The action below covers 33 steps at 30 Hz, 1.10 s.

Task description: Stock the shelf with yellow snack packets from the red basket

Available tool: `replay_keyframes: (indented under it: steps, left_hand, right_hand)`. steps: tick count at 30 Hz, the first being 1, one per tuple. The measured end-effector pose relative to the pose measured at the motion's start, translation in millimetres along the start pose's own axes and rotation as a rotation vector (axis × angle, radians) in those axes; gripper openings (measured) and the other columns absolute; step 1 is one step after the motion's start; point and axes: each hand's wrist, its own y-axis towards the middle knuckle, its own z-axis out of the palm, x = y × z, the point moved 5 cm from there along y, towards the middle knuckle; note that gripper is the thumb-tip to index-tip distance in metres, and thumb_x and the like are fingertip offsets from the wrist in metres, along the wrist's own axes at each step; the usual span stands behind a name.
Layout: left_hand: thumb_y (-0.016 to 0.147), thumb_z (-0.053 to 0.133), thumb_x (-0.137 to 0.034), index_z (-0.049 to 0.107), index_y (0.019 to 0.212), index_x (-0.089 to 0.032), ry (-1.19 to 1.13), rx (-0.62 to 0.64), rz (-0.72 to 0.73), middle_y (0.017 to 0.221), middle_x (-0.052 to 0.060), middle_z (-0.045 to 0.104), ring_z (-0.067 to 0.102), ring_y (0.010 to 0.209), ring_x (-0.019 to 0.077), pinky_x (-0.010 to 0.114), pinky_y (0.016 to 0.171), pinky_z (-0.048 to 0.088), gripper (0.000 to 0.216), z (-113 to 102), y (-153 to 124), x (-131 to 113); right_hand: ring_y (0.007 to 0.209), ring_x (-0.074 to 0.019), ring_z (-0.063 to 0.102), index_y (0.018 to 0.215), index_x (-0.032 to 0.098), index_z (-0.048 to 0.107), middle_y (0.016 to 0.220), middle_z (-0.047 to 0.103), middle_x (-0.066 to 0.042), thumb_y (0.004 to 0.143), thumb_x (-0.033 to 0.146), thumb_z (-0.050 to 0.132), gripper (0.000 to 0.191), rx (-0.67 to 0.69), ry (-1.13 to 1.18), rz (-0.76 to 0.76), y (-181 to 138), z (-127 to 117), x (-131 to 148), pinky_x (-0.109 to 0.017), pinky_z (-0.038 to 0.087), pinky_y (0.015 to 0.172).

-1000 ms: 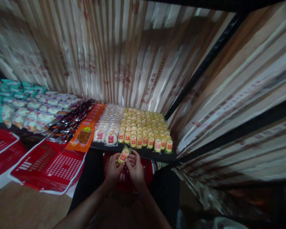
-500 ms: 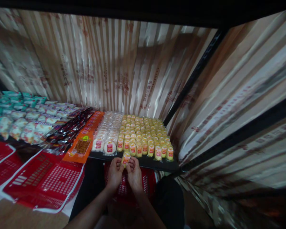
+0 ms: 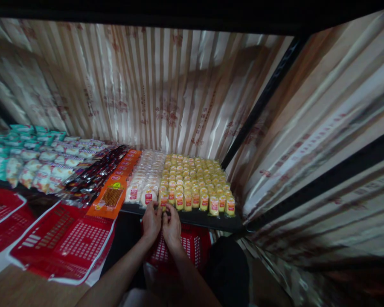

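Note:
My left hand (image 3: pixel 151 221) and my right hand (image 3: pixel 170 226) are side by side at the front edge of a dark shelf (image 3: pixel 198 217). Both pinch a small yellow snack packet (image 3: pixel 164 200) with a red label, holding it against the front row of the same yellow packets (image 3: pixel 195 183). Left of that block lies a column of round pale cakes in clear wrap (image 3: pixel 146 181). Below my hands stands a red plastic basket (image 3: pixel 185 251).
Further left on the shelf lie orange packets (image 3: pixel 113 192), dark red wrappers (image 3: pixel 92 170) and white and teal bags (image 3: pixel 35 164). Flat red basket panels (image 3: pixel 64 238) lean below the shelf. Striped wrapped stock forms the back wall and right side, with black frame bars (image 3: pixel 262 102).
My hands have moved up from in front of the basket to the shelf edge, bringing the yellow packet to the front row. The view has tilted down a little.

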Motion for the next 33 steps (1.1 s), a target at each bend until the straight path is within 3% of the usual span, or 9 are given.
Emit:
replay_keyframes:
  steps: [10,18,33]
  left_hand:
    - [0.085,0.045,-0.023,0.052,0.097,-0.019,0.158,-0.050,0.078,0.097,0.007,0.061,0.060,0.084,0.0186,0.027,0.071,0.043,0.015,0.6,8.4,1.5]
    - [0.085,0.042,-0.024,0.046,0.106,-0.017,0.095,-0.079,0.175,0.099,0.008,0.054,0.057,0.089,0.0191,0.030,0.077,0.046,0.022,7.0,9.2,6.1]
    - [0.084,0.043,-0.022,0.050,0.099,-0.017,0.035,-0.102,0.321,0.090,0.006,0.056,0.057,0.080,0.0173,0.032,0.075,0.048,0.017,9.1,9.3,15.8]
  right_hand:
    - [0.116,-0.0192,0.051,0.119,0.019,0.057,0.121,0.059,-0.010,0.084,0.018,0.034,0.041,-0.014,-0.036,-0.164,3.0,12.1,-8.8,-0.041,0.041,0.099]
    - [0.123,-0.0198,0.044,0.124,0.016,0.054,0.129,0.052,-0.013,0.086,0.019,0.032,0.043,-0.020,-0.097,-0.194,0.3,14.5,-18.1,-0.041,0.037,0.103]
    - [0.118,-0.0200,0.047,0.124,0.019,0.054,0.125,0.050,-0.013,0.084,0.013,0.033,0.046,-0.057,-0.057,-0.281,-6.6,10.8,-21.8,-0.040,0.041,0.100]
